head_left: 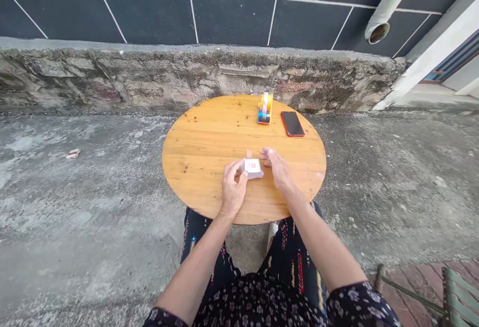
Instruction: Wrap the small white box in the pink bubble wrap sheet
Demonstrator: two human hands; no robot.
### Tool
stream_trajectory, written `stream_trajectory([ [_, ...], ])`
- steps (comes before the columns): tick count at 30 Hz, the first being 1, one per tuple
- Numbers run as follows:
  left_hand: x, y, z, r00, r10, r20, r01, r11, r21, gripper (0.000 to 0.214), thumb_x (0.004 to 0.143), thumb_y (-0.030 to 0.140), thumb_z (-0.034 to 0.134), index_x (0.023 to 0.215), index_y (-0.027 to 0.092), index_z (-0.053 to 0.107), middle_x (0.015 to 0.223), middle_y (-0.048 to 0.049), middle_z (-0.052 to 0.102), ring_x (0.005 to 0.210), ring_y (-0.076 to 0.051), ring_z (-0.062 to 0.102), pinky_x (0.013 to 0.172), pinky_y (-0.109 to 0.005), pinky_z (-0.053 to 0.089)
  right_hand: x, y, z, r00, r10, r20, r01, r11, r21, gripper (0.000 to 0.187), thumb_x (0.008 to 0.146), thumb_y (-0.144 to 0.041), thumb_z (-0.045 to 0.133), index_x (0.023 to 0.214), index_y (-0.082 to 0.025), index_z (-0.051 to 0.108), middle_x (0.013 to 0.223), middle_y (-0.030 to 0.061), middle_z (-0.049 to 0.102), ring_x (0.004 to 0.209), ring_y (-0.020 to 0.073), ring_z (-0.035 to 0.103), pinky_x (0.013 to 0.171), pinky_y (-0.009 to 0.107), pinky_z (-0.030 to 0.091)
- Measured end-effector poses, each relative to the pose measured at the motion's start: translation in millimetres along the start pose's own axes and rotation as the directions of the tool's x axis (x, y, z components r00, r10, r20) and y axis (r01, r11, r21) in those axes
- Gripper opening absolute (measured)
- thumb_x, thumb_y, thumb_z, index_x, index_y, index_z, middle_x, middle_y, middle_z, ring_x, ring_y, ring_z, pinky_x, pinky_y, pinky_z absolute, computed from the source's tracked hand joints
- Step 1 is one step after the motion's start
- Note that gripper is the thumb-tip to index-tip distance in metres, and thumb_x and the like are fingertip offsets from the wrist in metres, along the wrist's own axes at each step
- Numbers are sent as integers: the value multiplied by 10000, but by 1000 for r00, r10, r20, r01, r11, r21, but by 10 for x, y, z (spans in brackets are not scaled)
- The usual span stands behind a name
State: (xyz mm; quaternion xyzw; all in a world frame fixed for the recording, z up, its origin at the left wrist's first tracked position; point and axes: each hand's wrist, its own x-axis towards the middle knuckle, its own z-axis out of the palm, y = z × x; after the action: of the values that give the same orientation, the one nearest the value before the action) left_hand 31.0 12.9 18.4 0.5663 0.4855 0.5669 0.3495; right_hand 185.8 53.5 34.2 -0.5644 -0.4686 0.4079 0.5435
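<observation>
A small white box with a pink mark on top (253, 166) sits over the near middle of a round wooden table (202, 152). My left hand (232, 187) pinches the box's left side with curled fingers. My right hand (277, 167) rests at its right side, fingers stretched toward the box and touching it. Both forearms reach in from below.
A yellow and blue tape dispenser (265, 108) and a dark phone in a red case (292, 124) lie at the table's far side. A rough stone kerb (149, 77) and dark tiled wall stand behind. A drain pipe (379, 27) hangs at upper right, and a green metal frame (458, 297) at lower right.
</observation>
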Motion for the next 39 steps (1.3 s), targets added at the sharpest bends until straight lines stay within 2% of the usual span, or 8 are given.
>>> stream_trajectory([
  [2,-2,25,21,998,58,8,-59,997,53,332,836,193,576,1162,206,641,1250,-94,549,1210,-224,528,1059,-386,434,116,-31,-94,998,33,59,-28,996,-81,436,806,-527,562,1094,-207,633,1079,82,705,890,198,665,663,291,516],
  [4,-6,31,48,994,110,19,-111,989,98,340,819,178,593,1154,199,644,1244,-100,536,1204,-226,528,1057,-387,435,233,-52,-148,991,68,112,-55,991,-122,341,740,-445,640,977,-201,658,922,58,721,742,165,645,505,226,432],
  [7,-9,11,74,988,152,36,-155,978,136,317,822,176,597,1134,197,652,1248,-105,531,1201,-227,528,1047,-390,442,397,-75,-151,976,115,185,-82,981,-174,224,705,-376,657,828,-190,670,771,38,704,593,126,583,402,199,303],
  [11,0,-14,79,988,144,53,-151,978,145,306,836,168,587,1130,222,653,1240,-88,556,1187,-216,539,1035,-391,452,559,-114,-66,947,126,294,-63,975,-214,166,689,-333,666,664,-169,668,664,15,675,515,92,522,445,208,350],
  [14,5,-6,72,987,149,54,-155,976,151,301,844,180,588,1134,228,652,1231,-85,566,1169,-209,550,1011,-377,470,617,-150,6,917,111,384,-33,978,-204,168,690,-325,662,651,-163,676,660,4,674,562,96,547,531,209,427],
  [17,3,16,66,985,161,54,-168,967,189,291,851,188,592,1132,227,654,1225,-86,578,1162,-215,552,1008,-379,469,636,-177,51,891,101,443,-20,983,-185,172,691,-331,655,661,-162,669,652,7,670,575,103,553,538,210,439],
  [26,-8,27,73,986,156,52,-164,954,253,258,884,214,576,1132,231,642,1252,-84,562,1187,-211,540,1037,-397,456,706,-88,86,891,44,452,28,988,-150,142,683,-316,632,666,-175,632,597,-19,617,503,93,489,509,223,402],
  [39,-3,27,83,985,161,63,-173,941,292,259,887,231,583,1135,256,651,1275,-69,596,1214,-226,539,1057,-418,436,662,-13,43,843,-73,533,156,981,-113,135,759,-314,591,710,-189,604,685,-13,626,646,126,542,615,240,439],
])
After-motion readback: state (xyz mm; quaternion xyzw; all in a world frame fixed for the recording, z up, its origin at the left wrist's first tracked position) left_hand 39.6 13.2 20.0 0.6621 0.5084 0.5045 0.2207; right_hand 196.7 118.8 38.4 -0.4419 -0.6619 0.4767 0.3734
